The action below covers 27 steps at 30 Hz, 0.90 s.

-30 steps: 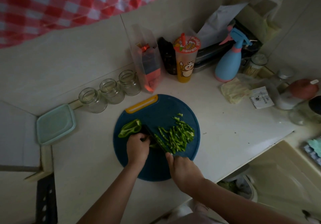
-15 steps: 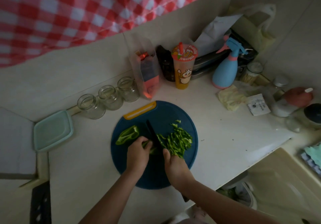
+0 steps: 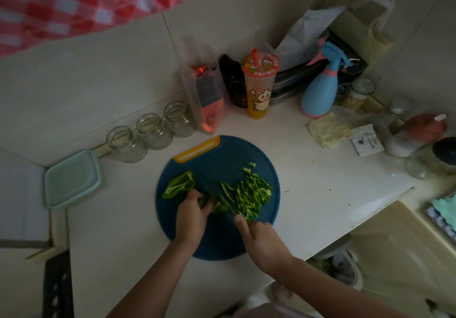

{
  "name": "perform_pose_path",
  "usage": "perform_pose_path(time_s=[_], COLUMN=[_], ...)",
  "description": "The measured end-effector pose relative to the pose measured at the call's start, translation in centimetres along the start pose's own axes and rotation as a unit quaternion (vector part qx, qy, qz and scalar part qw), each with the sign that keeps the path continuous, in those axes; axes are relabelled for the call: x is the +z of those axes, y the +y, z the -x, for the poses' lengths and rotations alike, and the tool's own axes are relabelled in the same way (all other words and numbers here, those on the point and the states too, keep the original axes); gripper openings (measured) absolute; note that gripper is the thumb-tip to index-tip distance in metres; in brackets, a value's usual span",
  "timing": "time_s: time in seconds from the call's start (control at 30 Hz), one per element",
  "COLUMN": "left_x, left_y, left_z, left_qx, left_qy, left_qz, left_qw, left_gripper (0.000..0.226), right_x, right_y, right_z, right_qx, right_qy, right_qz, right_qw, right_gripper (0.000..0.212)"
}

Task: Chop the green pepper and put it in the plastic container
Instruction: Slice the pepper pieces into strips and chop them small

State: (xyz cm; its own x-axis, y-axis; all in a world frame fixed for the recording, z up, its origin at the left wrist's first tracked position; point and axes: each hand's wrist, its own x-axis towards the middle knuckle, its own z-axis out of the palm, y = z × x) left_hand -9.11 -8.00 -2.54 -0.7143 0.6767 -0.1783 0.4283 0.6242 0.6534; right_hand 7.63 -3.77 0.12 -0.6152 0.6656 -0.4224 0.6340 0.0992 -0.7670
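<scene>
Head view: left hand [image 3: 191,215] fingers pin a green pepper piece [image 3: 209,205] to the cutting board [image 3: 222,241]; right hand [image 3: 261,240] fingers wrap the knife [image 3: 212,187] handle. Best to tuck the fingertips back and slice thin beside the strips [image 3: 251,194]. The plastic container [image 3: 72,179] waits well left on the counter [image 3: 320,194].

pepper strips [image 3: 249,194] on board [image 3: 222,241], container [image 3: 72,179] left

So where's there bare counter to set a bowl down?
Two bare patches: right of the board, up to the counter edge, nearer than the packet; and left of the board, in front of the container. The back wall is crowded with jars, cup and spray bottle.
</scene>
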Motion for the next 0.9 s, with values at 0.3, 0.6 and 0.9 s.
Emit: perform_pose_path(time_s=[0.3,0.6,0.9], left_x=[-0.3,0.1,0.0], left_y=[-0.3,-0.7,-0.6], left_z=[-0.4,-0.4,-1.6], left_qx=[0.018,0.024,0.028], left_qy=[-0.022,-0.005,-0.037], left_qz=[0.044,0.016,-0.013], left_qw=[0.999,1.0,0.999], left_gripper=[0.023,0.018,0.015], right_x=[0.8,1.4,0.4], right_y=[0.2,0.7,-0.3], right_z=[0.4,0.4,0.3], right_qx=[-0.026,-0.013,0.04], right_qy=[-0.009,-0.013,-0.06], right_qz=[0.057,0.068,-0.035], right_qw=[0.998,0.998,0.997], right_gripper=[0.051,0.05,0.05])
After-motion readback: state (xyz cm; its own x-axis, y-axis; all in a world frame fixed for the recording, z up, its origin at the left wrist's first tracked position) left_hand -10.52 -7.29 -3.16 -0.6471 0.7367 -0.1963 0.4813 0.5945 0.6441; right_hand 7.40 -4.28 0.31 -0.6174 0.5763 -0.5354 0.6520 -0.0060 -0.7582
